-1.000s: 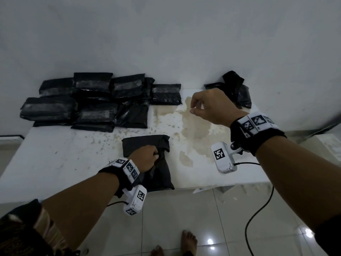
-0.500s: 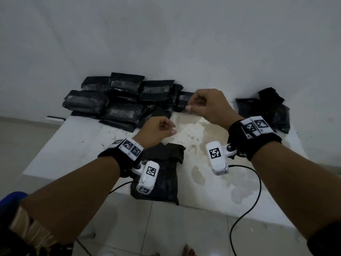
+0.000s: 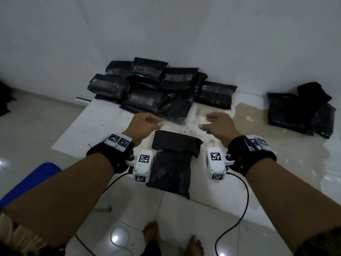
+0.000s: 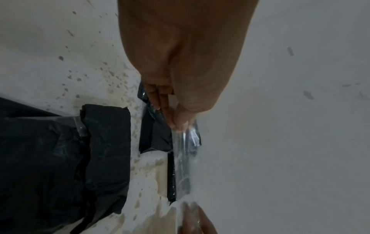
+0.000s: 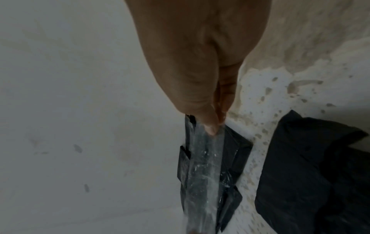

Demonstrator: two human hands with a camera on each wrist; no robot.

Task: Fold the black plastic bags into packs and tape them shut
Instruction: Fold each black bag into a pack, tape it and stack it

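Observation:
A folded black bag pack [image 3: 173, 161] lies at the table's near edge, its top flap folded down and a short piece of tape on it [image 4: 80, 126]. Above its far end, a strip of clear tape [image 3: 181, 122] stretches between my two hands. My left hand [image 3: 147, 122] pinches one end of the strip [image 4: 183, 139] between thumb and fingers. My right hand [image 3: 214, 124] pinches the other end [image 5: 204, 158]. Both hands hover above the table, apart from the pack.
Several taped black packs [image 3: 158, 87] are stacked against the wall at the back. A loose heap of black bags [image 3: 302, 108] lies at the back right. The white table [image 3: 92, 130] is stained. A blue object [image 3: 27, 182] sits lower left; cables and bare feet are below.
My left hand left the pack and rose to take one end of the tape. The hands then drew apart, stretching the strip above the pack. The camera view shifted left.

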